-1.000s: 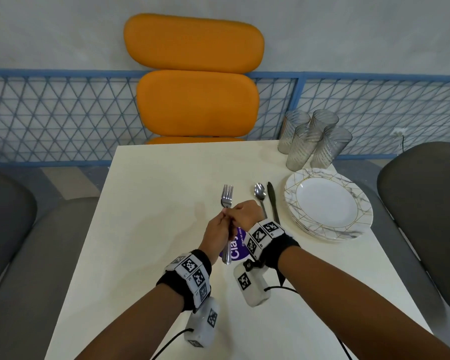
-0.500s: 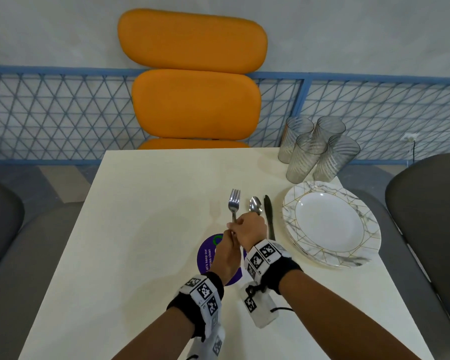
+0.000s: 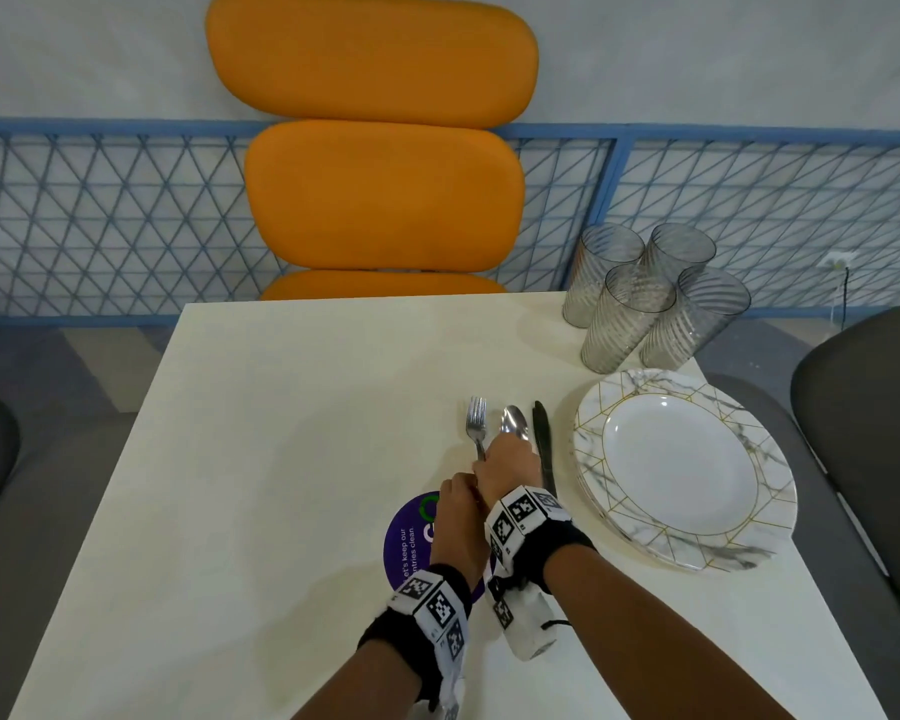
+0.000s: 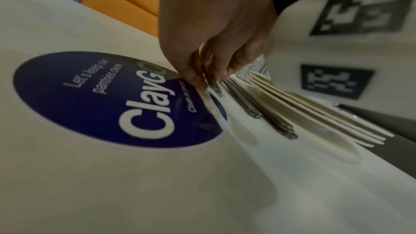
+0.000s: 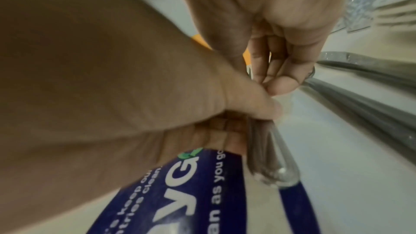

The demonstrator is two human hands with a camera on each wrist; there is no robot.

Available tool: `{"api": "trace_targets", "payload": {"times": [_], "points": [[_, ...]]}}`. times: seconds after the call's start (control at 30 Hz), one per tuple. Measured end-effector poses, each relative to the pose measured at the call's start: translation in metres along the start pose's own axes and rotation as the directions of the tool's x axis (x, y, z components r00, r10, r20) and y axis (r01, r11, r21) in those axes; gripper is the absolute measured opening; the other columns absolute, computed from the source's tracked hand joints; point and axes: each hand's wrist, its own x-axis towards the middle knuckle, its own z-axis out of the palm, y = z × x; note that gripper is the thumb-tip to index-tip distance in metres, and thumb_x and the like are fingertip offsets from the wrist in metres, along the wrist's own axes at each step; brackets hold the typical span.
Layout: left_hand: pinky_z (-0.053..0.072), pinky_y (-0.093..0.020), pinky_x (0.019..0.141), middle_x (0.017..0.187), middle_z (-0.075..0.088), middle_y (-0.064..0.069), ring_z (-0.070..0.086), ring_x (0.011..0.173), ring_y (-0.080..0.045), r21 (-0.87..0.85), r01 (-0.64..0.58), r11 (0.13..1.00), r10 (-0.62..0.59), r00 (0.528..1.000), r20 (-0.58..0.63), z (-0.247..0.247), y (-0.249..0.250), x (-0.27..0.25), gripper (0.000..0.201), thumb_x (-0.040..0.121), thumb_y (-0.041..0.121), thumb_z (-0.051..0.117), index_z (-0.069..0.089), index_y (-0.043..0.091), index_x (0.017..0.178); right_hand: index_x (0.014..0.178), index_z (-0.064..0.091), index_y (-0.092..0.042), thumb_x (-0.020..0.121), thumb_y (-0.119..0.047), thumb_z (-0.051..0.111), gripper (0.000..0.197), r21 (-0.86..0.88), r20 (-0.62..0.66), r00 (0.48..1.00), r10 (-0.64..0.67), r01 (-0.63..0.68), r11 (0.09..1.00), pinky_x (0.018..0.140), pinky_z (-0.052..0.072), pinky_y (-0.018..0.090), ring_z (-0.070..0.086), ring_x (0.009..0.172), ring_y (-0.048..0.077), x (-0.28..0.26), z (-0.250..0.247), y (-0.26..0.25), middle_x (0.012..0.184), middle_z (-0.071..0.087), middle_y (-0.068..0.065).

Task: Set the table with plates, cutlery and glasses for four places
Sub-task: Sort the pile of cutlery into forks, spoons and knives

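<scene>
Near the tabletop (image 3: 281, 407) centre, seen from the head camera, both hands are pinching forks (image 3: 476, 426): the left hand (image 3: 455, 517) low on the handles, the right hand (image 3: 505, 472) higher. Spoons (image 3: 514, 423), knives (image 3: 541, 439), stacked plates (image 3: 684, 467) and four glasses (image 3: 650, 296) are sitting ungrouped far right; no place is laid.

Left wrist view: fingertips (image 4: 195, 79) are gripping handles over a purple sticker (image 4: 101, 99).

Right wrist view: fingers (image 5: 279, 84) are curling round the fork handles (image 5: 268, 156).

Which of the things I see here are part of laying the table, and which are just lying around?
For the job:
- forks, handles held by the left hand and right hand
- spoons
- knives
- stack of plates
- four glasses
- table

Just around:
- purple round sticker
- orange chair
- grey chairs
- blue mesh fence
</scene>
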Motion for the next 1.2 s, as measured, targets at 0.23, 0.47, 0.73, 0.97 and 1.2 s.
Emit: {"api": "trace_targets", "payload": {"times": [0.23, 0.47, 0.73, 0.97, 1.2], "points": [[0.030, -0.017, 0.069, 0.092, 0.045, -0.001, 0.042, 0.081, -0.014, 0.177, -0.065, 0.982, 0.066, 0.998, -0.004, -0.011, 0.003, 0.005, 0.008, 0.093, 0.020, 0.051, 0.046, 0.013, 0.095, 0.099, 0.058, -0.004, 0.091, -0.007, 0.050, 0.012, -0.027, -0.014, 0.999, -0.042, 0.041, 0.999, 0.086, 0.051, 0.032, 0.061, 0.104, 0.027, -0.002, 0.001, 0.001, 0.108, 0.064, 0.014], [0.030, -0.016, 0.055, 0.086, 0.050, -0.003, 0.045, 0.074, -0.016, 0.169, -0.056, 0.984, 0.053, 0.998, 0.022, -0.011, -0.002, 0.008, 0.014, 0.091, 0.019, 0.054, 0.044, 0.011, 0.086, 0.107, 0.055, -0.004, 0.091, -0.007, 0.050, 0.017, -0.060, -0.018, 0.998, -0.065, 0.064, 0.996, 0.083, 0.049, 0.031, 0.061, 0.104, 0.027, -0.005, 0.003, 0.002, 0.110, 0.063, 0.013], [0.044, -0.029, 0.078, 0.100, 0.054, -0.009, 0.055, 0.095, -0.027, -0.042, 0.019, 0.999, -0.023, 0.996, -0.090, -0.008, 0.006, 0.005, 0.024, 0.092, 0.014, 0.051, 0.050, 0.000, 0.111, 0.117, 0.047, -0.013, 0.091, -0.042, 0.046, 0.039, 0.004, -0.199, 0.959, -0.200, 0.205, 0.979, 0.077, 0.047, 0.032, 0.063, 0.097, 0.027, -0.018, -0.023, 0.016, 0.111, 0.063, 0.004], [0.042, -0.010, 0.063, 0.089, 0.048, 0.002, 0.051, 0.069, -0.005, -0.214, -0.223, 0.951, 0.211, 0.975, -0.076, 0.022, 0.047, -0.016, 0.008, 0.095, 0.006, 0.046, 0.046, 0.014, 0.096, 0.096, 0.060, -0.011, 0.087, -0.016, 0.054, 0.012, 0.323, -0.484, 0.875, -0.025, 0.205, 0.924, 0.078, 0.046, 0.037, 0.057, 0.091, 0.027, 0.004, -0.108, 0.096, 0.084, 0.059, 0.003], [0.046, -0.039, 0.099, 0.130, 0.045, -0.017, 0.052, 0.113, -0.027, -0.221, 0.078, 0.972, -0.046, 0.988, 0.149, 0.079, 0.076, -0.015, 0.051, 0.091, 0.011, 0.054, 0.028, 0.009, 0.135, 0.097, 0.070, -0.018, 0.085, -0.016, 0.055, 0.019, 0.255, -0.416, 0.892, 0.178, -0.073, 0.964, 0.099, 0.031, 0.037, 0.047, 0.114, 0.036, 0.050, -0.150, 0.198, 0.121, 0.061, 0.010]]}}
